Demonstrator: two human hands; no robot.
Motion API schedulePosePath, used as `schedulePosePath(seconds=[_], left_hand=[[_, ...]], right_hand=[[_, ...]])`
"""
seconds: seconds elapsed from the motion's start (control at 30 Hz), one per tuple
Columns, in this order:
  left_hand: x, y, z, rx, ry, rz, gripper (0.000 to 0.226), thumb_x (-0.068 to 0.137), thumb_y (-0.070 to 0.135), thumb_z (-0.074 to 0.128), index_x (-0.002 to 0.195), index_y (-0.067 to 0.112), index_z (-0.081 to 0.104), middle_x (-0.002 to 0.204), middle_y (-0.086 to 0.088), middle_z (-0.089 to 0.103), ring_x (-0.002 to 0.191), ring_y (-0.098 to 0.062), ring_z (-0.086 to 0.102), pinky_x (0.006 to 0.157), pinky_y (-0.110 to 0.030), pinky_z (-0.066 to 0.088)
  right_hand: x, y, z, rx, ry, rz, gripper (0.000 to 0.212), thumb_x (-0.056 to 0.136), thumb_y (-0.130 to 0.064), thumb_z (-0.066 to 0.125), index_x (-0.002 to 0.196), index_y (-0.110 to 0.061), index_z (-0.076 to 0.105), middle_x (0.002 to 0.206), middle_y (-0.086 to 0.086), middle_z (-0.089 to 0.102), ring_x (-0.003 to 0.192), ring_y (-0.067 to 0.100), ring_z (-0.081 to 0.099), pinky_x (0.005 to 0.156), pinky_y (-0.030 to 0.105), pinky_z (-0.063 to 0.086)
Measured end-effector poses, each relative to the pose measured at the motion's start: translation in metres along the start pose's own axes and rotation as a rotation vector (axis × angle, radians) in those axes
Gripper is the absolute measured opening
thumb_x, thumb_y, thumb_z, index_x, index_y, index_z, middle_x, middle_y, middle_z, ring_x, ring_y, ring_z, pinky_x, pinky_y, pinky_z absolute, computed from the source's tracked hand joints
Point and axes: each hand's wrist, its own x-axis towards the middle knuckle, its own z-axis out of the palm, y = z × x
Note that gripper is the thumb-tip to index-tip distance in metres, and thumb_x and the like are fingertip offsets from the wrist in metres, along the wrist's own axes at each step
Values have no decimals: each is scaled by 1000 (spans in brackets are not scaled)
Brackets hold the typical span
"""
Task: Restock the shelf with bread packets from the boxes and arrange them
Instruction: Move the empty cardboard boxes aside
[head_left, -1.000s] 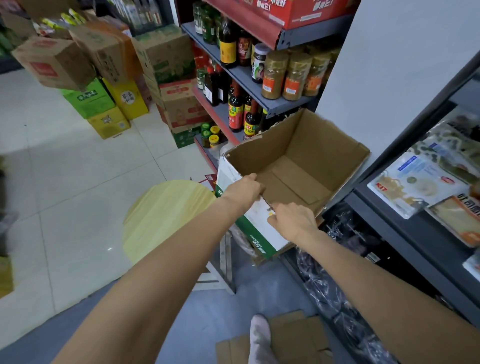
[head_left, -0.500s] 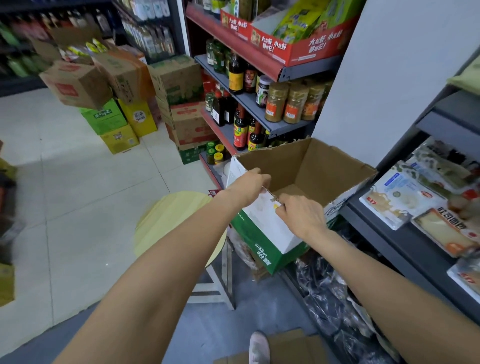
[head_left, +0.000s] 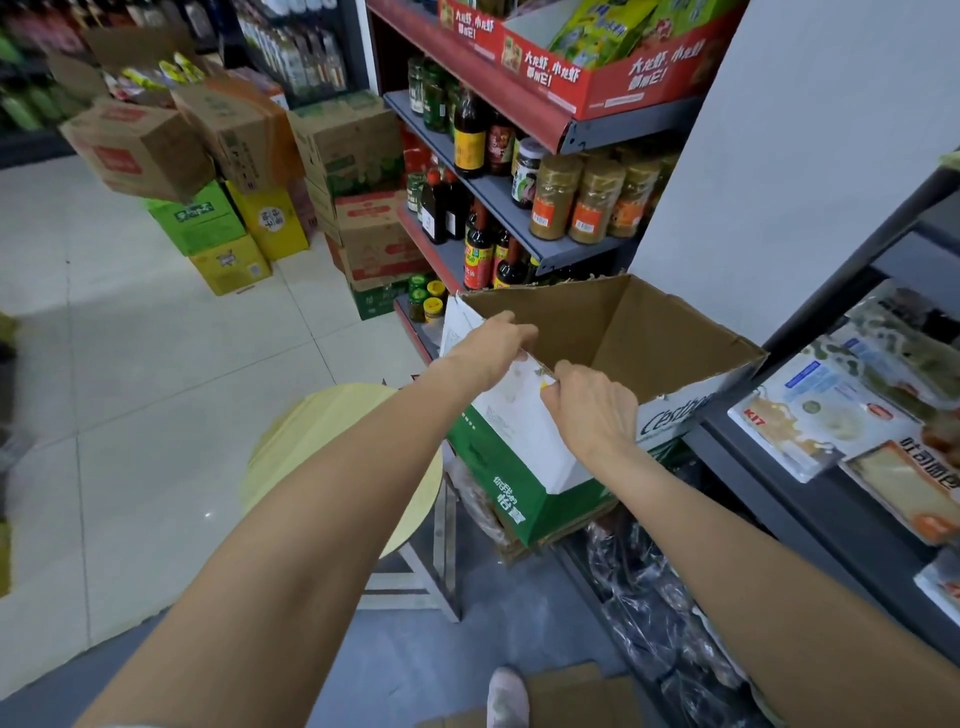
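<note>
Brown-lined, green-and-white open cardboard box (head_left: 613, 364) is hanging beside the dark metal shelf's (head_left: 810, 499) front edge; the left hand (head_left: 493, 345) and right hand (head_left: 592, 410) are both curling over its near rim, gripping it, while clear bread packets (head_left: 826, 415) are lying on that shelf

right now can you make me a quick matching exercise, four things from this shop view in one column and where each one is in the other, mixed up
Things:
1. cardboard box
2. round yellow stool
3. bread packets
4. spice jars

Places:
A. on the dark shelf at the right
B. gripped at its near rim by the left hand and the right hand
C. on the grey shelf under the red display tray
D. on the floor, under the left forearm

Pairs: 1-B, 2-D, 3-A, 4-C
</note>
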Motion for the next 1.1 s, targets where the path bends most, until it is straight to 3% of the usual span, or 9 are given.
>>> schedulePosePath(seconds=[0.17, 0.33, 0.47, 0.57, 0.77, 0.97, 1.03, 1.1], left_hand=[[9, -7, -24, -25, 76, 18, 18, 95, 3, 49, 111, 5, 57, 95, -6, 35, 84, -23, 43, 72, -26, 32], [-4, 0, -55, 27, 69, 73, 17, 95, 8, 50, 110, 4, 58, 96, -6, 35, 91, -26, 49, 82, -31, 39], [-27, 18, -82, 50, 153, 122, 17, 94, 7, 52, 109, 8, 60, 100, -8, 43, 104, -27, 48, 83, -30, 38], [-63, 20, -105, 101, 220, 97, 18, 97, 17, 50, 112, 12, 59, 110, -11, 52, 107, -27, 45, 84, -32, 36], [-198, -8, -147, 288, 188, -14, 34, 94, 38, 52, 125, 24, 53, 119, -1, 52, 116, -24, 38, 90, -33, 32], [-371, -46, -161, 180, 246, -220, 28, 88, 34, 62, 110, 17, 60, 109, -4, 55, 107, -23, 47, 87, -30, 38], [-427, -59, -165, 145, 267, -319, 26, 88, 33, 63, 107, 16, 60, 107, -4, 54, 99, -24, 53, 83, -33, 42], [-481, -74, -167, 131, 284, -432, 26, 89, 35, 61, 106, 16, 58, 101, 0, 50, 87, -21, 51, 81, -33, 37]], right_hand=[[17, -5, -19, 41, 68, 8, 16, 93, -17, 38, 80, -11, 45, 82, 9, 60, 65, 29, 42, 58, 31, 29], [6, -12, -35, 105, 103, -11, 24, 97, -26, 40, 84, -9, 51, 79, 10, 61, 67, 29, 50, 57, 30, 30], [-6, -15, -59, 169, 86, -14, 36, 92, -48, 50, 80, -14, 46, 85, 10, 65, 83, 31, 61, 59, 29, 32], [-21, -29, -83, 214, 116, -79, 37, 89, -50, 54, 82, -14, 54, 85, 8, 66, 85, 30, 61, 56, 30, 30], [-87, -107, -109, 301, 50, -266, 36, 89, -49, 54, 81, -14, 57, 66, -1, 55, 68, 22, 54, 48, 28, 25], [-180, -219, -126, 245, 40, -496, 27, 90, -47, 54, 83, -21, 56, 76, -3, 60, 81, 23, 59, 53, 30, 30], [-207, -260, -130, 226, 32, -584, 24, 90, -47, 54, 90, -24, 59, 84, -2, 64, 90, 23, 60, 59, 31, 32], [-230, -303, -131, 186, 34, -693, 27, 91, -45, 54, 105, -24, 62, 99, 0, 68, 98, 24, 61, 64, 30, 35]])
